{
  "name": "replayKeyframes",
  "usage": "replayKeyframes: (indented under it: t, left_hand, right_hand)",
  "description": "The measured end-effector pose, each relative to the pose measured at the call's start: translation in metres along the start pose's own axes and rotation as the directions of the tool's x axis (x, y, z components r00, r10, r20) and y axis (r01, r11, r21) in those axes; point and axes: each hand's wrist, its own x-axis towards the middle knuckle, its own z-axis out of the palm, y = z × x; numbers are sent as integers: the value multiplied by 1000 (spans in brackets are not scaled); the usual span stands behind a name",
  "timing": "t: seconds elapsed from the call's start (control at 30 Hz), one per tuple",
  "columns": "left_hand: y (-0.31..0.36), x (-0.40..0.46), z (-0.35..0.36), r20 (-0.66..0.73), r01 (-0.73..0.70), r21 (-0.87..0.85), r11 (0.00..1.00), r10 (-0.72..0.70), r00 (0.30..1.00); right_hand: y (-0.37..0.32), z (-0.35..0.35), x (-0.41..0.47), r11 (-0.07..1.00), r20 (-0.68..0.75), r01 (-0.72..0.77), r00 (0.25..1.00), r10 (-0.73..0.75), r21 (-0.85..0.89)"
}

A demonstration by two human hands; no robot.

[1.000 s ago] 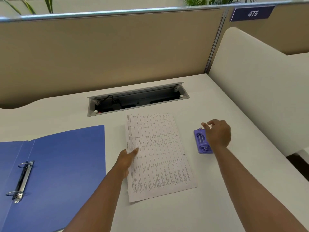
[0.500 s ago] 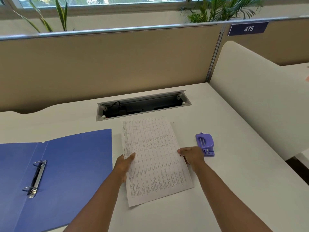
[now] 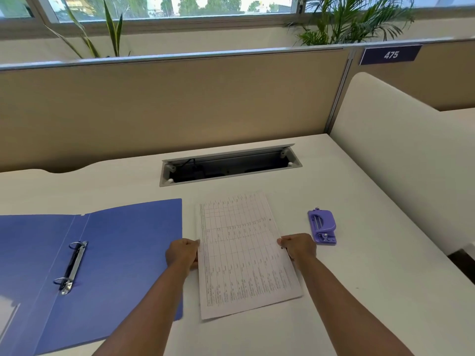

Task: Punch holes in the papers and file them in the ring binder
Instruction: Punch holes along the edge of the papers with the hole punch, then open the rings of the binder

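Observation:
A stack of printed papers (image 3: 244,253) with tables lies on the white desk (image 3: 359,291) in front of me. My left hand (image 3: 183,254) grips the stack's left edge and my right hand (image 3: 299,246) grips its right edge. A hole shows near the papers' right edge. The purple hole punch (image 3: 322,226) sits on the desk just right of my right hand, untouched. The blue ring binder (image 3: 115,253) lies open to the left, its metal ring mechanism (image 3: 70,267) shut.
An open cable tray (image 3: 228,167) is set into the desk behind the papers. A beige partition (image 3: 180,106) closes the far side and a white divider panel (image 3: 401,160) the right. A pale sheet corner (image 3: 7,312) shows at the far left.
My right hand left the hole punch and came over to the papers' right edge. My left hand shifted from resting on the sheet to gripping its left edge. The view tilted upward.

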Motion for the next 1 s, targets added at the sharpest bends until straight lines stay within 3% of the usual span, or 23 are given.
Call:
replayKeyframes:
  t: [0.3,0.67,0.77,1.0]
  left_hand:
    - [-7,3,1,-88,-98,132,986,110,990]
    - [2,3,-4,-94,-85,272,958,115,989]
    - [4,0,-14,-101,-125,338,933,168,981]
    - [-16,-11,-52,-116,-331,165,929,351,929]
  right_hand:
    - [-10,5,-8,987,-43,14,999,-21,-159]
    - [-13,0,-10,952,-96,59,991,-92,-300]
    - [-14,0,-15,935,-139,118,975,-172,-335]
    - [-32,30,-55,876,-136,385,890,-436,-290]
